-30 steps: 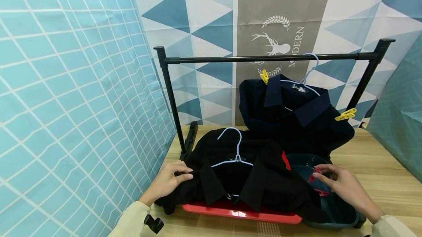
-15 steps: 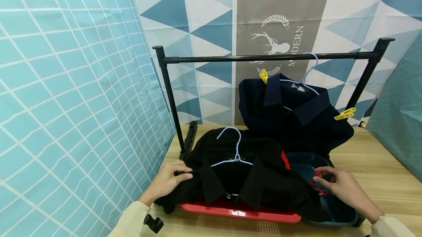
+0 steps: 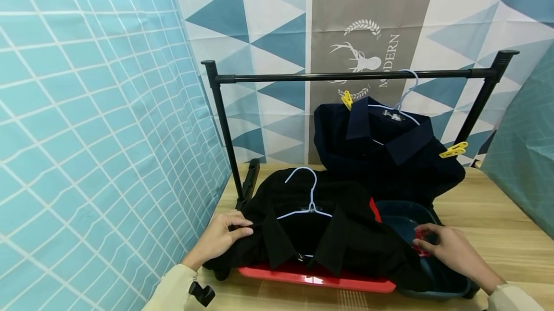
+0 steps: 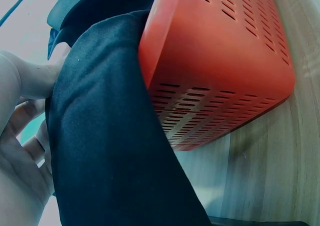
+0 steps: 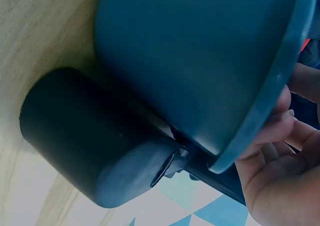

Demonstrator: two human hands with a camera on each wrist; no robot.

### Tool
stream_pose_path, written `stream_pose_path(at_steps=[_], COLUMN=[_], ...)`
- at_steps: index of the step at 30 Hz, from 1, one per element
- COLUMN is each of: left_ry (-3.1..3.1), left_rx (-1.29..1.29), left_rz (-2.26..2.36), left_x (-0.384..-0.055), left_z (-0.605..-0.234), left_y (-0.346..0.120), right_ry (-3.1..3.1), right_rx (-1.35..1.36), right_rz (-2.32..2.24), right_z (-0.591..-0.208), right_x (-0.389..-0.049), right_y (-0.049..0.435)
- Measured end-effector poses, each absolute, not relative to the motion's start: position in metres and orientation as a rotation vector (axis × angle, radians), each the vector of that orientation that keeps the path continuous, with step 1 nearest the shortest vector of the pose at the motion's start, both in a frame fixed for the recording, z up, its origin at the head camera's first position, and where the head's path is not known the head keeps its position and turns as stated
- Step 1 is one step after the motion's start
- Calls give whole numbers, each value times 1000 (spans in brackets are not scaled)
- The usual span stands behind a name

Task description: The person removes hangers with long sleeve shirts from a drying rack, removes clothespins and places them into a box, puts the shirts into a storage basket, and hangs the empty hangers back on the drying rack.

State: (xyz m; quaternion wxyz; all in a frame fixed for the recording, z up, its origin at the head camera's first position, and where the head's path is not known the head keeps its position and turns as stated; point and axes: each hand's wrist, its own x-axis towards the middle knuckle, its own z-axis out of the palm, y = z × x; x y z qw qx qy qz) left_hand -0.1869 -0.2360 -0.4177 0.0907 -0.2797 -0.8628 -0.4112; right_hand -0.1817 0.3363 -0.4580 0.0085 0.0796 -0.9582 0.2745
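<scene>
My left hand point(image 3: 222, 235) pinches the shoulder of a black collared shirt point(image 3: 368, 248), thumb on top. In the left wrist view, the thumb presses the shirt's dark cloth point(image 4: 107, 121) beside a red basket point(image 4: 220, 51). The shirt lies across that basket, a pale blue hanger point(image 3: 312, 195) inside its collar. My right hand point(image 3: 452, 251) is over a dark teal basin point(image 3: 396, 212), pinching a red clothespin point(image 3: 419, 237) at its fingertips. Another red clothespin point(image 3: 423, 253) lies just below, overlapped by it. In the right wrist view, the basin's rim point(image 5: 272, 81) partly hides the fingers.
A black rack point(image 3: 350, 77) stands behind. From its bar hangs a navy shirt point(image 3: 394, 157) on a hanger, with yellow clothespins point(image 3: 453, 150) at both shoulders. The rack's black foot point(image 5: 100, 141) sits against the basin. A tiled-pattern curtain point(image 3: 108, 109) closes off the left.
My right hand has shifted slightly right and down in the basin, bringing its clothespin over the other red one. My left hand and the black shirt have stayed put.
</scene>
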Motion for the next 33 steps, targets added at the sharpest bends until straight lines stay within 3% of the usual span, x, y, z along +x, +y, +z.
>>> stream_pose_path(at_steps=[33], left_ry=[-2580], left_rx=[-817], left_rz=[-1212], left_x=[-188], left_z=[-418], left_y=[-236], right_ry=[-3193], right_rx=[413], right_rz=[565], right_z=[-470], right_x=[-189], right_y=[338])
